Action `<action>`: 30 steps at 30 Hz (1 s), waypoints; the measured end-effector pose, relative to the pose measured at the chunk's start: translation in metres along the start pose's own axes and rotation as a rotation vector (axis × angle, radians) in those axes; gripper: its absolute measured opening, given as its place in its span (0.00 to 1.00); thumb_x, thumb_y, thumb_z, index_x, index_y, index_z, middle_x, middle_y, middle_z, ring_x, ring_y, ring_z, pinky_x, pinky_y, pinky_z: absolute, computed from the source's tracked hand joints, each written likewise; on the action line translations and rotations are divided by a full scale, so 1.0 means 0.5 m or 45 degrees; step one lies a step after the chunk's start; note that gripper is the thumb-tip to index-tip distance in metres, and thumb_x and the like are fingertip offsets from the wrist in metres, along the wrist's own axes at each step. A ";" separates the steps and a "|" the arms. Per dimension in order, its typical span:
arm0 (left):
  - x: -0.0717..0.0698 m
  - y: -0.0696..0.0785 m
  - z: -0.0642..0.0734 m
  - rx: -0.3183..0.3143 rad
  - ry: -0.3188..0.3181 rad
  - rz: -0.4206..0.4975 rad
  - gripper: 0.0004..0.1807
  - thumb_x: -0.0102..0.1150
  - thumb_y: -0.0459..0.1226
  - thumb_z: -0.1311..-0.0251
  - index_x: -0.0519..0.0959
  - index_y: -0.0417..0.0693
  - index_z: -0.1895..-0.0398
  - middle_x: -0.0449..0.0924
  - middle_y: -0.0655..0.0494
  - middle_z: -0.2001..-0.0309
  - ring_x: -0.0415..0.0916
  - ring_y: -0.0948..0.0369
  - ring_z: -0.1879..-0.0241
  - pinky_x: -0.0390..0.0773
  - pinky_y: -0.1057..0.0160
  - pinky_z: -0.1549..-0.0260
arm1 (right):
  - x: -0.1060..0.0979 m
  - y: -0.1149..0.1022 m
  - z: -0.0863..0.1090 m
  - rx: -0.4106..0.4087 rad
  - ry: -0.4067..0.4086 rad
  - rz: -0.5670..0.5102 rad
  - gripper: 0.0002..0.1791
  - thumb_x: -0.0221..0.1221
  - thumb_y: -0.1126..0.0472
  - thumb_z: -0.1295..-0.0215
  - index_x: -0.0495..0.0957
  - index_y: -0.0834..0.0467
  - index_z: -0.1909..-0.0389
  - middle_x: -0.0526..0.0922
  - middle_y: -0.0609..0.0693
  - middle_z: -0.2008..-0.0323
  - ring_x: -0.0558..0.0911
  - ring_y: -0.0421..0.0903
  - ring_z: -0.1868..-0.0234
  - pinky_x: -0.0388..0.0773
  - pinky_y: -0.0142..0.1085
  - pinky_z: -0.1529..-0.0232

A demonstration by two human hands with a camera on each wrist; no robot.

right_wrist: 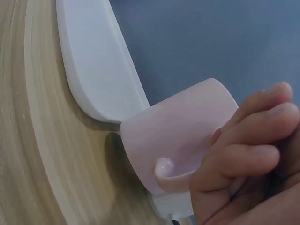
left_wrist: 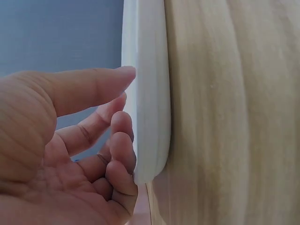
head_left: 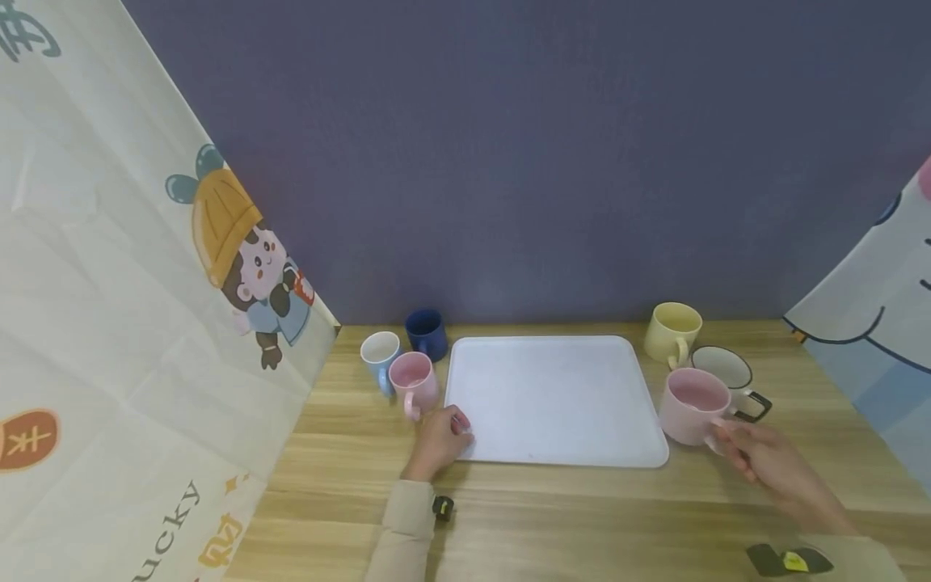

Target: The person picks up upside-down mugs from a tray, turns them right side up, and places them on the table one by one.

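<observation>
A pink mug [head_left: 694,408] is just right of the white tray [head_left: 556,404], its handle gripped by my right hand [head_left: 774,469]. In the right wrist view, fingers curl at the handle of this mug [right_wrist: 180,136], which leans in that view, with a shadow beside its base. My left hand [head_left: 436,443] is at the tray's near left corner. The left wrist view has its thumb and loosely bent fingers touching the tray rim [left_wrist: 152,93] without closing round it. Partly behind the held mug stands a white mug [head_left: 727,372] with a black rim and handle.
Left of the tray are a light blue mug [head_left: 381,352], a dark blue mug [head_left: 427,333] and another pink mug [head_left: 414,384]. A yellow mug [head_left: 671,331] stands at the back right. A dark wall panel [head_left: 494,162] rises behind the wooden table [head_left: 553,517].
</observation>
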State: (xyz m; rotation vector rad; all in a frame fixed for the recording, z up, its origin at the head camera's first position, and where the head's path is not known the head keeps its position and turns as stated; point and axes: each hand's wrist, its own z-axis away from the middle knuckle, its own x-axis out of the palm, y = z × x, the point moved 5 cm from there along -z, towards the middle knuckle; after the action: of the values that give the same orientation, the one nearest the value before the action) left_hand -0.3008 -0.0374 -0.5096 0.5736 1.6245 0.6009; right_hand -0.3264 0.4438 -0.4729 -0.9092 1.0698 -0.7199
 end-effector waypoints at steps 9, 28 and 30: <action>0.006 -0.009 0.003 -0.007 -0.019 0.004 0.09 0.71 0.30 0.52 0.81 0.46 0.68 0.77 0.58 0.74 0.69 0.65 0.72 0.71 0.66 0.67 | -0.002 0.025 -0.001 -0.027 0.002 -0.064 0.23 0.37 0.51 0.15 0.72 0.62 0.62 0.67 0.40 0.78 0.68 0.40 0.77 0.66 0.40 0.74; 0.013 0.000 -0.001 0.033 -0.012 0.006 0.09 0.71 0.31 0.52 0.81 0.45 0.68 0.78 0.55 0.73 0.70 0.64 0.72 0.72 0.66 0.67 | 0.016 0.040 -0.003 0.126 0.022 0.010 0.29 0.39 0.38 0.19 0.69 0.57 0.71 0.70 0.41 0.77 0.69 0.39 0.76 0.69 0.37 0.74; 0.014 0.002 -0.001 0.040 -0.002 0.002 0.08 0.71 0.31 0.51 0.81 0.45 0.69 0.78 0.55 0.74 0.70 0.64 0.72 0.71 0.66 0.68 | 0.016 0.038 -0.001 0.121 0.026 0.036 0.30 0.38 0.39 0.18 0.68 0.57 0.72 0.69 0.42 0.78 0.69 0.39 0.77 0.69 0.38 0.74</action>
State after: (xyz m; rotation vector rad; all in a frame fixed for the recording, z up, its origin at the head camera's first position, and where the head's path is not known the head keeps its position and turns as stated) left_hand -0.3020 -0.0320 -0.5138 0.5988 1.6346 0.5766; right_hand -0.3232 0.4453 -0.4931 -0.8054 1.0555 -0.7519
